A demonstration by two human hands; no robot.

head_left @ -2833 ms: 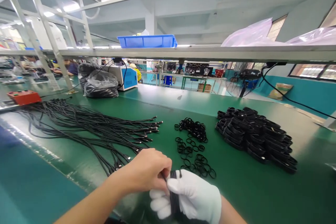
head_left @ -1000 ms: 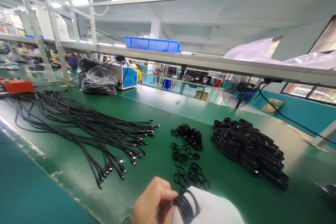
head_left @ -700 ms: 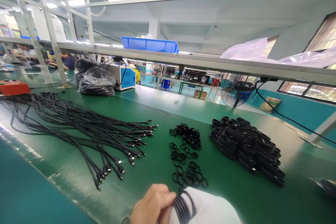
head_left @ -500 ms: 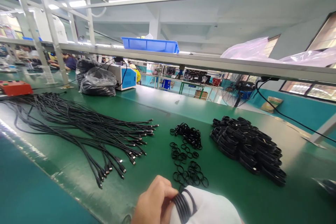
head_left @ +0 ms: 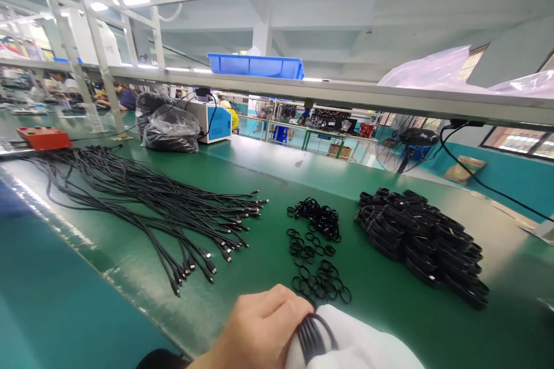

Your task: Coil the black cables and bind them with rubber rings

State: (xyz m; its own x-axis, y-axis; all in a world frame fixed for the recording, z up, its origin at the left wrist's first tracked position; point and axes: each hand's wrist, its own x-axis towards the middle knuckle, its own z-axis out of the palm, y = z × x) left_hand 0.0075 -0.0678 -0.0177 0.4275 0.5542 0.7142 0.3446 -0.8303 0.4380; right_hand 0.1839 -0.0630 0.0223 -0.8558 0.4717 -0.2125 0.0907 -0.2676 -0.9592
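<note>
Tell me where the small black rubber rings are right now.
In the head view, the small black rubber rings lie mid-table on the green mat, between the loose black cables and the pile of coiled black cables.

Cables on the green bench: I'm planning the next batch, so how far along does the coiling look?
Done: a pile of coiled bundles at the right. In hand: the left hand and gloved right hand grip one coiled cable. Left: many loose cables and loose rings.

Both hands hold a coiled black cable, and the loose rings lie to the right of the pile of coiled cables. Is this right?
Not quite. In the head view the rings lie left of the coiled pile, between it and the straight cables. The left hand and gloved right hand do hold a coiled cable.
</note>
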